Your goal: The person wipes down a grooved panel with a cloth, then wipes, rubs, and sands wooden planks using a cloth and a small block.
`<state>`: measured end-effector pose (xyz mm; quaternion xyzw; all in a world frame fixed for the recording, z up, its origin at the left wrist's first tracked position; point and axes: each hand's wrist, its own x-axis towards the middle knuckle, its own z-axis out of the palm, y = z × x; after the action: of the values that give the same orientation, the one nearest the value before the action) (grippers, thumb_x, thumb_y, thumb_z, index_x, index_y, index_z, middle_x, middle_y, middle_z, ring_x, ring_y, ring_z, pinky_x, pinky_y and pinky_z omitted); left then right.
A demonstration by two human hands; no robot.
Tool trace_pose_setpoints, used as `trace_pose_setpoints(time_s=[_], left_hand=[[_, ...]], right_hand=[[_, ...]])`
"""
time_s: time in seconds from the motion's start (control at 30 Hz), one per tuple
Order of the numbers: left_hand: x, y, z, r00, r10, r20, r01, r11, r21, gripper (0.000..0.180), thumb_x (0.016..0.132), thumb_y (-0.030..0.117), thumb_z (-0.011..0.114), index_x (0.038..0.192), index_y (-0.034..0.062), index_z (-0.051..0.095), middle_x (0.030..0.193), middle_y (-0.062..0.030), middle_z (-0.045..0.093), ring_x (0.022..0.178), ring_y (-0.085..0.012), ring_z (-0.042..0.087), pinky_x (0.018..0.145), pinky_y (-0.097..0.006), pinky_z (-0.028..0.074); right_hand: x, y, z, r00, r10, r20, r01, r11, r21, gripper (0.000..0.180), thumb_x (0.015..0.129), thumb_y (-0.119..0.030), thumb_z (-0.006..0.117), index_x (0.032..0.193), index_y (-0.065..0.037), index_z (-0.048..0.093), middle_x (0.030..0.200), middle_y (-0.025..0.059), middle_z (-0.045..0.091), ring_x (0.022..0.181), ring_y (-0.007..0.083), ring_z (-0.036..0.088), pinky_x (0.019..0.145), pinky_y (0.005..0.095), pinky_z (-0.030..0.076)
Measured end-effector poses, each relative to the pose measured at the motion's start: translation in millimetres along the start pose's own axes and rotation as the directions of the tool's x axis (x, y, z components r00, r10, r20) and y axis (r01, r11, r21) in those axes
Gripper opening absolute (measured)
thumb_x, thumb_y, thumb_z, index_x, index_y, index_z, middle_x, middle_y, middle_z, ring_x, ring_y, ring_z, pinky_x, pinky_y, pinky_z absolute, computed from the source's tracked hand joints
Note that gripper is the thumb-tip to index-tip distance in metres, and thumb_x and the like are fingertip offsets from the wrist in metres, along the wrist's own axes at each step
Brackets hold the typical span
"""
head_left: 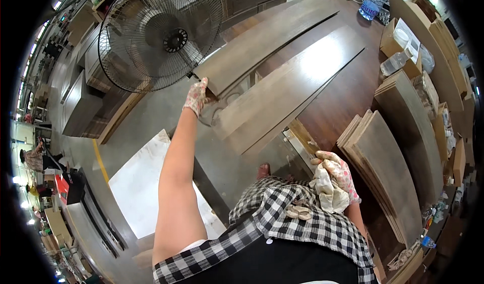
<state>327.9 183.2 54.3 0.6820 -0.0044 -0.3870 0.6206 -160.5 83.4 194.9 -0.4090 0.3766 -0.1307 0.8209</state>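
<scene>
With the left hand (196, 97) clamped on the long board's (262, 44) near end and the right hand (337, 172) bunching a rag (325, 190), the board is best slid level along the bench (348, 95).

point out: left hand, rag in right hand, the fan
left hand (196, 97), head view, back of the patterned glove.
rag (327, 190), head view, middle of the bunched cloth.
fan (175, 40), head view, dark hub behind the wire guard.
</scene>
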Motion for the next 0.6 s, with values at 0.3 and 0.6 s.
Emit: trace_pose_setpoints(time_s=[0.3,0.6], left_hand=[[-137,68,101,0.741,0.627,0.242,-0.649,0.574,0.5,0.026,0.092,0.026,0.051,0.098,0.0059,0.066,0.08,-0.008,0.065,0.071,-0.0192,0.062,0.067,-0.031,0.049],[-312,-6,280,-0.115,0.406,0.907,-0.881,0.381,-0.282,0.077,0.075,0.052,0.064,0.133,0.0058,0.042,0.144,-0.0243,0.024,0.131,-0.0469,0.023,0.106,-0.051,0.025]], right_hand=[[-38,-8,-8,0.98,-0.144,-0.138,0.14,0.989,-0.039,0.046,0.081,-0.023,0.063,0.118,0.003,0.052,0.099,0.0113,0.062,0.074,0.0098,0.057,0.067,0.0219,0.048],[-34,-37,-24,0.559,-0.713,-0.422,0.723,0.669,-0.172,0.042,0.095,-0.027,0.045,0.129,-0.001,0.044,0.125,0.0118,0.052,0.113,0.0196,0.05,0.099,0.032,0.039]])
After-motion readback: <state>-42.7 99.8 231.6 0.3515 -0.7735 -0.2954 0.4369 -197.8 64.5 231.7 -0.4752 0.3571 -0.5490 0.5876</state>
